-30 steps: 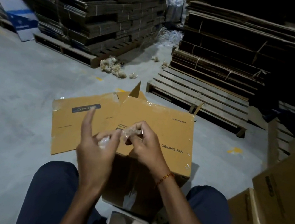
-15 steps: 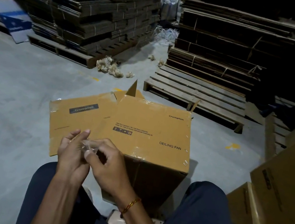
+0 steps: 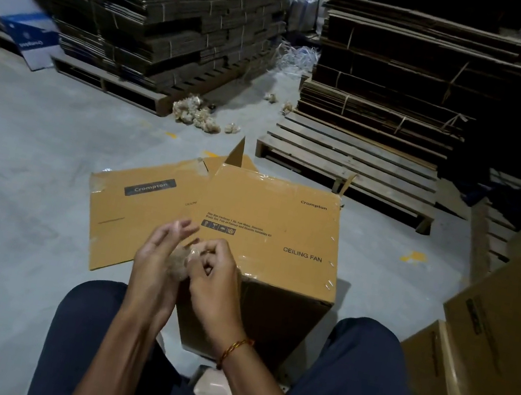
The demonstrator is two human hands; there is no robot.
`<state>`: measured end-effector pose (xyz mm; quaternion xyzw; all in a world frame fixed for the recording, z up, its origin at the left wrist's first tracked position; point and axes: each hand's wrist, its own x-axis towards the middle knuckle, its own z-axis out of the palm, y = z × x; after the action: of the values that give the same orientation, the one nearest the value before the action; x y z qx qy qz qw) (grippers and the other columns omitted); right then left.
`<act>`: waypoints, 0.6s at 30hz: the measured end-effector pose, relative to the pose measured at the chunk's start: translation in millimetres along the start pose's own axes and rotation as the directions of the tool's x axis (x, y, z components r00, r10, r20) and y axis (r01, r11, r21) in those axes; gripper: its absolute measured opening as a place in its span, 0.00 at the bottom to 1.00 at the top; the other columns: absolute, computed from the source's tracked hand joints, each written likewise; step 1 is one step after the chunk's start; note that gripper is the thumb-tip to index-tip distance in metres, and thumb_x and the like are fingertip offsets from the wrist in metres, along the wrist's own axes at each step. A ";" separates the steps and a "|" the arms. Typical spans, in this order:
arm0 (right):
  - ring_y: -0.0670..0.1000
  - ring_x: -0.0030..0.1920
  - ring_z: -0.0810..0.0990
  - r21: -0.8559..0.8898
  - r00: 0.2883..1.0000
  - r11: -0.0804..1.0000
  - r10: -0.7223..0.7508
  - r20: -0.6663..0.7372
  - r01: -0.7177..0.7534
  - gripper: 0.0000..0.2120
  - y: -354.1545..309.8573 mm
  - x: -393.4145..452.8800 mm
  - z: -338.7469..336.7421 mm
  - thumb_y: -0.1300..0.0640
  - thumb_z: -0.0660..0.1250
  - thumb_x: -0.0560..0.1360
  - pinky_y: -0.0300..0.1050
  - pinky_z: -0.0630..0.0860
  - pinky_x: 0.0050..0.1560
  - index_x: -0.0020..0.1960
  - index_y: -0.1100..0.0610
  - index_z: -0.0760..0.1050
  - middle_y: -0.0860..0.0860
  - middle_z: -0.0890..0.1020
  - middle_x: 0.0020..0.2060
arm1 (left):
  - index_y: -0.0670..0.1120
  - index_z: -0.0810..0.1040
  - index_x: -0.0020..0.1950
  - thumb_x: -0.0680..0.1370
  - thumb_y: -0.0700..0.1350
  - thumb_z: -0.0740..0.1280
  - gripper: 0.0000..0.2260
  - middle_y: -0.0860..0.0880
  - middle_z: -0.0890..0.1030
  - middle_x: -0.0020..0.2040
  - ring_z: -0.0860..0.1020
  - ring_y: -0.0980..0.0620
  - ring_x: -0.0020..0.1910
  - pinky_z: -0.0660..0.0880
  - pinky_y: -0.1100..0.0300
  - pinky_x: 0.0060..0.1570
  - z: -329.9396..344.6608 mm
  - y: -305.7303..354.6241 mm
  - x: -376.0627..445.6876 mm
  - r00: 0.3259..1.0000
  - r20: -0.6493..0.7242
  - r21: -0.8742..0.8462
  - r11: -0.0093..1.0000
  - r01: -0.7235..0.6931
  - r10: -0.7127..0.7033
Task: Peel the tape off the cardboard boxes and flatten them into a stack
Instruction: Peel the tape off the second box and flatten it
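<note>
Right hand [image 3: 216, 271] pinching crumpled clear tape wad [image 3: 183, 262]; left hand [image 3: 159, 258] cupping it, fingers loose. Wad looking light, sticky. Tan corrugated ceiling-fan box [image 3: 277, 221] looking stiff, light; gripping flap edges advised.

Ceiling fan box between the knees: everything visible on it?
The ceiling fan box is tan corrugated cardboard, standing unflattened on the floor between the person's knees. Its top face reads "Crompton" and "CEILING FAN", with small print and handling icons. Glossy clear tape runs along its edges. One flap sticks up at the far corner. The top partly overlaps a flattened Crompton box.
</note>
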<state>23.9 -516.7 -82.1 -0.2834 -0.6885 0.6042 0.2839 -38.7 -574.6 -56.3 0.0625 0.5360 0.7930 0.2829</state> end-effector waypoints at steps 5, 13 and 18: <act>0.49 0.48 0.76 -0.365 0.993 0.923 -0.111 0.048 0.121 0.11 -5.7 1.7 -10.1 0.64 0.62 0.77 0.44 0.76 0.49 0.55 0.54 0.77 0.48 0.75 0.50 | 0.46 0.82 0.54 0.76 0.43 0.74 0.07 0.45 0.84 0.48 0.84 0.49 0.45 0.81 0.56 0.42 0.6 -2.2 3.2 0.997 0.060 0.408 0.910 -0.068 0.047; 0.46 0.59 0.81 0.220 0.919 0.957 0.095 0.383 -0.191 0.30 -16.4 -8.2 -41.3 0.65 0.70 0.78 0.38 0.77 0.58 0.76 0.52 0.65 0.51 0.80 0.58 | 0.42 0.75 0.57 0.79 0.26 0.59 0.14 0.37 0.81 0.51 0.83 0.43 0.47 0.82 0.60 0.38 -28.5 10.8 20.9 0.973 -0.214 0.043 0.996 -0.078 0.085; 0.47 0.60 0.71 -0.660 0.934 0.670 -0.320 0.157 0.340 0.18 17.3 3.2 -97.0 0.51 0.70 0.79 0.49 0.74 0.61 0.67 0.52 0.76 0.45 0.75 0.59 | 0.45 0.74 0.59 0.84 0.38 0.61 0.06 0.47 0.69 0.34 0.65 0.57 0.23 0.60 0.67 0.21 -58.7 24.1 36.6 0.957 -0.258 0.168 0.982 -0.091 0.133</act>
<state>93.7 -447.4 -88.6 -0.2295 -0.9040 0.2542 0.2560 -102.0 -609.9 -67.0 0.0067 0.6245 0.7651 0.1566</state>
